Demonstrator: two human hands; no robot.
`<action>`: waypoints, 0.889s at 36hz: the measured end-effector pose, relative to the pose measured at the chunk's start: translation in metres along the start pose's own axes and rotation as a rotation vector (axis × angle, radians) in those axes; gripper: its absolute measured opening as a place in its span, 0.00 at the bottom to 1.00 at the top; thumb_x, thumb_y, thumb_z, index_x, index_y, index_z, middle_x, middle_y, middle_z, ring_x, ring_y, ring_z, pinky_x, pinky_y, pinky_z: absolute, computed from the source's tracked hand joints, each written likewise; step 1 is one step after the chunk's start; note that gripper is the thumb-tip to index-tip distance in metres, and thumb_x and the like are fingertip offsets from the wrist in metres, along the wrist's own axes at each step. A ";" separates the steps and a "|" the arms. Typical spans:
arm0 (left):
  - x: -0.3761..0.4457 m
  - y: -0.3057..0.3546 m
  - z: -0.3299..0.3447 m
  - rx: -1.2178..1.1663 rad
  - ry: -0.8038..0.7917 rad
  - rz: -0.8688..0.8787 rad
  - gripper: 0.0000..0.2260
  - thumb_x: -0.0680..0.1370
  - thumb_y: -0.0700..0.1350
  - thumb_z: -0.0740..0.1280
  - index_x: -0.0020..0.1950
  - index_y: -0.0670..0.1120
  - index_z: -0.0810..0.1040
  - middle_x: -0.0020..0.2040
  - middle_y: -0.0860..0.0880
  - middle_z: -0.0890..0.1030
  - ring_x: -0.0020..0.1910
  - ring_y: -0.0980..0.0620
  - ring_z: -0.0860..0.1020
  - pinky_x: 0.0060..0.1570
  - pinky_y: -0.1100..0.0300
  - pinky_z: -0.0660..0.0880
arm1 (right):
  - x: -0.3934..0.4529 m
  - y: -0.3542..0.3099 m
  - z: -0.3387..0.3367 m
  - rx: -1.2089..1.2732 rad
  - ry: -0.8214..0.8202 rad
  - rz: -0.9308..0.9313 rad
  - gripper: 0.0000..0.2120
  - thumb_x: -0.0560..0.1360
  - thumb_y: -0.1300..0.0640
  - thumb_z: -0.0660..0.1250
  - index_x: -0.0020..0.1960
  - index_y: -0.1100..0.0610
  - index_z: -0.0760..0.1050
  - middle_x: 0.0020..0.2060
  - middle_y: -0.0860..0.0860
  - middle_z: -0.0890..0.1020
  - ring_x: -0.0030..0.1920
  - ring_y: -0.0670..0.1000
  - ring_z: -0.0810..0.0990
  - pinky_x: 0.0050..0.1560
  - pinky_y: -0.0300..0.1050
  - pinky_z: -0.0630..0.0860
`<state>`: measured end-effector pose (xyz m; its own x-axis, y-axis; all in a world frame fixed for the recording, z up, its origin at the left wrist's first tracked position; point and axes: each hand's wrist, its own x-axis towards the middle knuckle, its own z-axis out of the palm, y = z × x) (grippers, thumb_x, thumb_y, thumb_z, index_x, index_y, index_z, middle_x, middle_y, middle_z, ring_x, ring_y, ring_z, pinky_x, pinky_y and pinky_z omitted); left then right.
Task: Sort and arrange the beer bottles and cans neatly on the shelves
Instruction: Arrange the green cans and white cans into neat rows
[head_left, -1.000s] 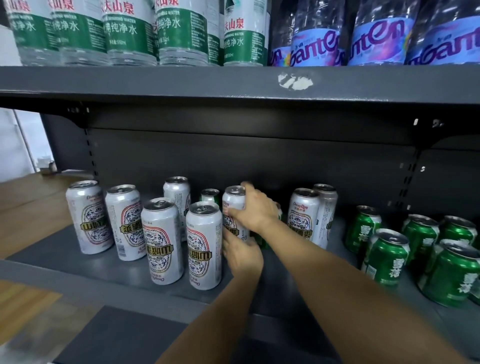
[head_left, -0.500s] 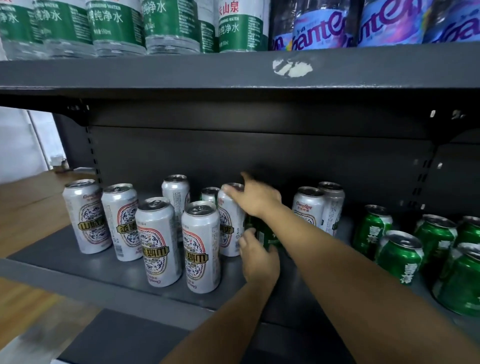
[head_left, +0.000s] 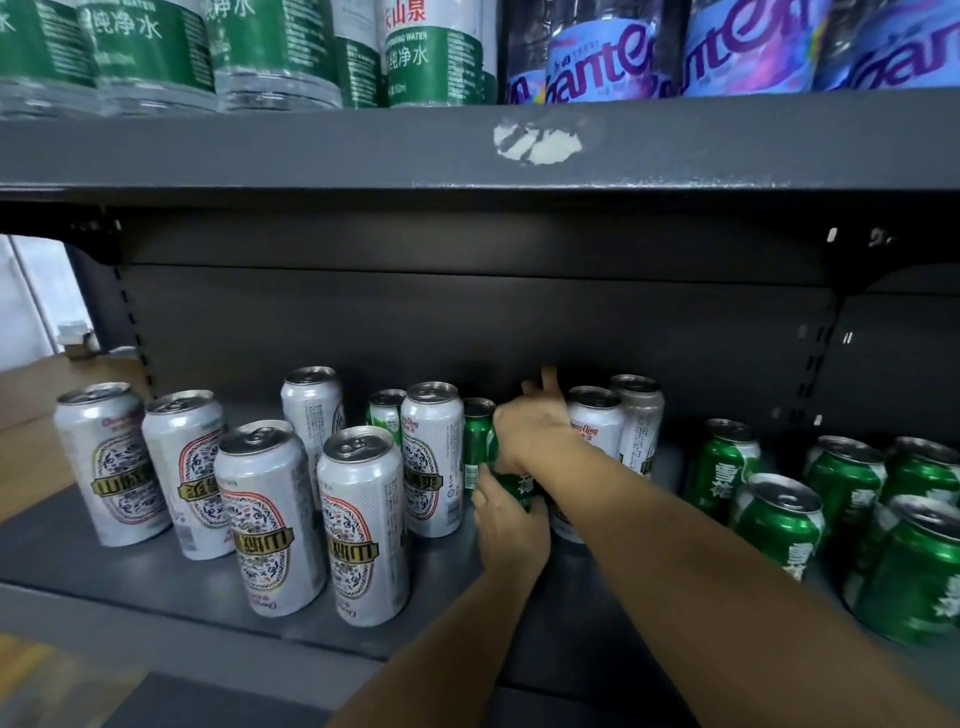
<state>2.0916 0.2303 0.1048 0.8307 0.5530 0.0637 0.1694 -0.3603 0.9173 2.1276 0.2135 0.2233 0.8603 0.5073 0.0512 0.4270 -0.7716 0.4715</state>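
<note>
Two hands, left (head_left: 511, 525) and right (head_left: 535, 428), have now left the white can (head_left: 434, 457) and clamp a green can (head_left: 511, 480) at shelf (head_left: 156, 577) centre, twelve o'clock ahead, so sorting green out begins.

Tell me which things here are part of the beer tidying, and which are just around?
Part of the job:
- white beer cans
- green beer cans
- green can among the white ones, gripped by both hands
- left hand and right hand
- the shelf they stand on

Just around:
- water bottles, green labels, shelf above
- purple-labelled bottles beside them
</note>
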 end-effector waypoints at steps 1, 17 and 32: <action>0.000 -0.001 0.001 -0.010 0.007 0.003 0.37 0.77 0.46 0.68 0.79 0.45 0.49 0.76 0.43 0.60 0.72 0.42 0.63 0.66 0.49 0.66 | -0.001 0.001 0.000 0.012 0.002 0.003 0.22 0.74 0.38 0.62 0.61 0.50 0.75 0.61 0.49 0.78 0.71 0.55 0.63 0.72 0.63 0.43; -0.046 0.003 -0.021 -0.181 0.179 -0.005 0.26 0.71 0.46 0.72 0.64 0.44 0.65 0.61 0.41 0.74 0.62 0.40 0.73 0.61 0.44 0.72 | -0.070 -0.012 -0.016 0.092 0.118 -0.009 0.22 0.73 0.37 0.61 0.59 0.50 0.75 0.53 0.49 0.78 0.61 0.53 0.67 0.62 0.53 0.55; -0.115 0.021 -0.007 0.011 -0.042 0.202 0.28 0.68 0.50 0.77 0.62 0.44 0.68 0.59 0.43 0.72 0.58 0.42 0.74 0.55 0.47 0.74 | -0.153 0.035 -0.008 0.419 -0.058 0.250 0.30 0.71 0.46 0.72 0.69 0.55 0.68 0.65 0.51 0.74 0.64 0.54 0.75 0.49 0.45 0.70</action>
<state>1.9961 0.1641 0.1190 0.8698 0.4368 0.2296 0.0027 -0.4695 0.8829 2.0089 0.1123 0.2388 0.9598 0.2735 0.0630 0.2703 -0.9612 0.0555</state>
